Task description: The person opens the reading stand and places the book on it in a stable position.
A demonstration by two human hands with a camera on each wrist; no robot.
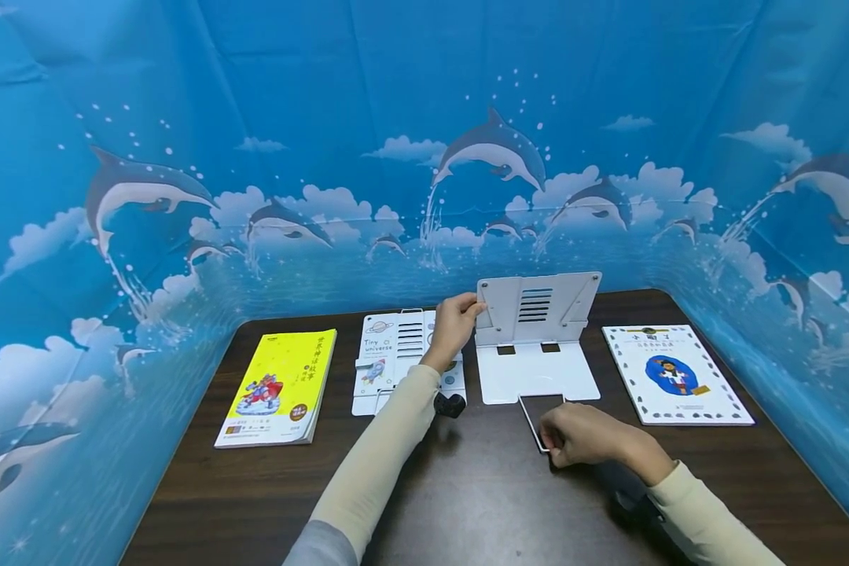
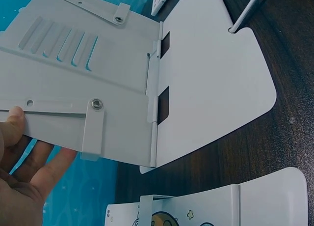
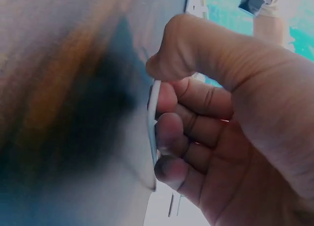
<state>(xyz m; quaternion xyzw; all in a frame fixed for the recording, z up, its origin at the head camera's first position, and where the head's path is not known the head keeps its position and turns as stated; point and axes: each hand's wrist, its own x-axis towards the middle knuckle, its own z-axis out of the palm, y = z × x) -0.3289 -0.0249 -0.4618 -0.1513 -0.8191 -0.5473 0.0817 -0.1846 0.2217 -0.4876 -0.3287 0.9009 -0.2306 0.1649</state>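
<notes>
A white metal book stand [image 1: 538,376] stands unfolded on the table, its slotted upper panel [image 1: 498,303] raised from the flat base. My left hand [image 1: 454,328] pinches the left edge of that panel. In the left wrist view the thumb lies on the face with the hinged struts [image 2: 93,127], the other fingers beyond the edge. At the front of the base, a bent wire leg [image 1: 531,424] reaches toward me. My right hand [image 1: 586,432] pinches its near end; in the right wrist view the thumb and fingertips close on the wire [image 3: 152,115].
A second book stand [image 1: 375,346], printed "Tiny universe", lies beside the first, partly behind my left forearm. A yellow book [image 1: 290,369] is at the left, a white book [image 1: 668,346] with a blue circle at the right. A dolphin-print curtain [image 1: 354,118] surrounds the table's back and sides.
</notes>
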